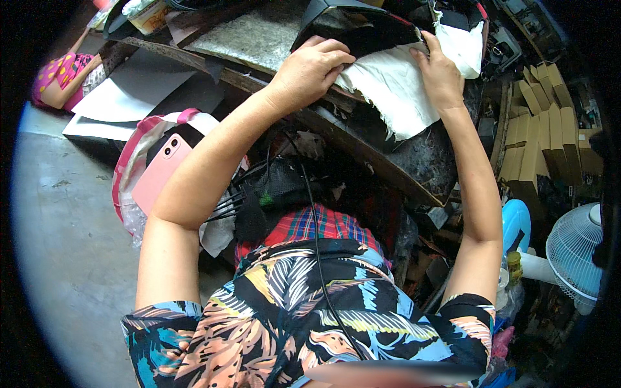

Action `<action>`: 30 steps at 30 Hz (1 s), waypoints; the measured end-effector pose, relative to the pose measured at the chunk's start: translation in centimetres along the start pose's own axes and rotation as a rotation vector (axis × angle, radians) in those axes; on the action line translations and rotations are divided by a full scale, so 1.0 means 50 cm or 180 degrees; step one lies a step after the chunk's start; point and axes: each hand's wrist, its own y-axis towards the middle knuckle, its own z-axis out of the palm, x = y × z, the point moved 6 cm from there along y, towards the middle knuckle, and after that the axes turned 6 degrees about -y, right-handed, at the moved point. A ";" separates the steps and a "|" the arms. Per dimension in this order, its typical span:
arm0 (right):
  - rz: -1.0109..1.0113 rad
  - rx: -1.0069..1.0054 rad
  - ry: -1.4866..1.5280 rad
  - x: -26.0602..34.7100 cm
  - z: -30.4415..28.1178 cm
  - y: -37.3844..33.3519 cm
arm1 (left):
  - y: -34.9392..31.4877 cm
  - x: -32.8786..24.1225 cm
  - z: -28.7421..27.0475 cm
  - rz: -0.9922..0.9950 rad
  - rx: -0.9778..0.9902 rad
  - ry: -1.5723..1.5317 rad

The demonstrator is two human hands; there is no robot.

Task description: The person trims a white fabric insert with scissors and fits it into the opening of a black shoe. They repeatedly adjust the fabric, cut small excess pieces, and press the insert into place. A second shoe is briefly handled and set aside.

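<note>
At the far edge of the workbench (252, 42), both my hands are on a black piece with a sheen (362, 39). White cloth with a frayed edge (398, 90) hangs from its near side over the bench front. My left hand (310, 72) is closed at the left end of the cloth, its curled fingers on the black piece's near edge. My right hand (441, 74) grips the right side, thumb and forefinger pinching where white cloth meets the black edge. More white cloth with a red-and-black edge (460, 45) lies beyond my right hand. My fingers hide part of the grip.
Left of my lap, a pink phone (162, 168) rests in a pink-rimmed basket (123, 174). White sheets (129, 94) lie near another person's arm (74, 81). Stacked cardboard boxes (540, 129) and a fan (576, 252) stand right. A black cable (315, 239) runs down my front.
</note>
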 end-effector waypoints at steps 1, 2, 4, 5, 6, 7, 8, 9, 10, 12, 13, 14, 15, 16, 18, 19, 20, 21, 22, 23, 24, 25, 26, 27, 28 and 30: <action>-0.0329 -0.0526 -0.0078 0.023 -0.037 -0.007 | 0.000 -0.002 0.000 -0.0038 0.0008 0.0037; -0.0638 -0.1088 -0.0194 0.048 -0.076 -0.022 | 0.001 -0.004 0.002 -0.0080 0.0049 0.0083; -0.1484 -0.2214 -0.0396 0.107 -0.143 -0.070 | 0.003 -0.006 0.003 -0.0122 0.0060 0.0057; -0.1790 -0.2410 -0.0219 0.135 -0.156 -0.088 | 0.004 -0.011 0.001 0.0013 -0.0007 0.0119; -0.2009 -0.2479 -0.0098 0.160 -0.162 -0.104 | 0.005 -0.016 -0.001 0.0144 -0.0069 0.0176; -0.2531 -0.2185 0.0537 0.186 -0.155 -0.123 | 0.006 -0.011 -0.001 0.0054 -0.0023 0.0048; -0.2873 -0.1514 0.1023 0.212 -0.133 -0.132 | 0.005 -0.001 0.003 -0.0153 0.0129 -0.0122; -0.2532 -0.0999 0.1530 0.225 -0.101 -0.132 | 0.003 0.010 0.005 -0.0361 0.0280 -0.0292; -0.2343 -0.1009 0.1571 0.229 -0.083 -0.121 | 0.000 0.021 0.007 -0.0567 0.0430 -0.0460; -0.1276 -0.0288 0.1297 0.196 -0.017 -0.084 | -0.003 0.024 -0.021 -0.0369 -0.0091 -0.0867; -0.1361 -0.0211 0.1630 0.184 -0.005 -0.073 | -0.005 0.032 -0.026 -0.0475 -0.0133 -0.1271; -0.1000 0.0174 0.1804 0.164 0.024 -0.062 | -0.010 0.040 -0.027 -0.0650 -0.0162 -0.1654; -0.1044 0.0268 0.1962 0.151 0.034 -0.059 | -0.012 0.042 -0.026 -0.0663 -0.0115 -0.1678; -0.1132 0.0266 0.2152 0.145 0.041 -0.058 | -0.013 0.042 -0.024 -0.0664 -0.0058 -0.1770; -0.1178 0.0246 0.2444 0.130 0.047 -0.050 | -0.012 0.039 -0.023 -0.0550 0.0014 -0.1938; -0.1127 0.0246 0.2485 0.123 0.049 -0.048 | -0.011 0.037 -0.028 -0.0496 -0.0100 -0.1994; -0.1104 0.0286 0.2431 0.120 0.050 -0.046 | -0.010 0.036 -0.028 -0.0501 -0.0057 -0.2002; -0.1150 0.0304 0.2398 0.120 0.050 -0.046 | -0.009 0.035 -0.028 -0.0506 -0.0009 -0.2010; -0.1252 0.0290 0.2386 0.122 0.046 -0.046 | -0.007 0.033 -0.030 -0.0509 0.0042 -0.2020; -0.1268 0.0343 0.2351 0.123 0.046 -0.046 | -0.006 0.026 -0.031 -0.0386 0.0183 -0.1700; -0.1342 0.0362 0.2333 0.124 0.044 -0.046 | -0.006 0.019 -0.032 -0.0259 0.0319 -0.1379; -0.1312 0.0390 0.2275 0.122 0.044 -0.045 | -0.005 0.011 -0.032 -0.0131 0.0425 -0.1031; -0.1379 0.0410 0.2306 0.124 0.042 -0.046 | -0.005 0.008 -0.034 -0.0145 0.0434 -0.1066; -0.1340 0.0438 0.2302 0.121 0.043 -0.046 | -0.005 0.005 -0.035 -0.0161 0.0421 -0.1073; -0.1313 0.0488 0.2293 0.120 0.045 -0.046 | -0.004 0.002 -0.036 -0.0160 0.0432 -0.1059; -0.1280 0.0430 0.2238 0.117 0.045 -0.047 | -0.001 0.003 -0.036 -0.0297 0.0489 -0.1103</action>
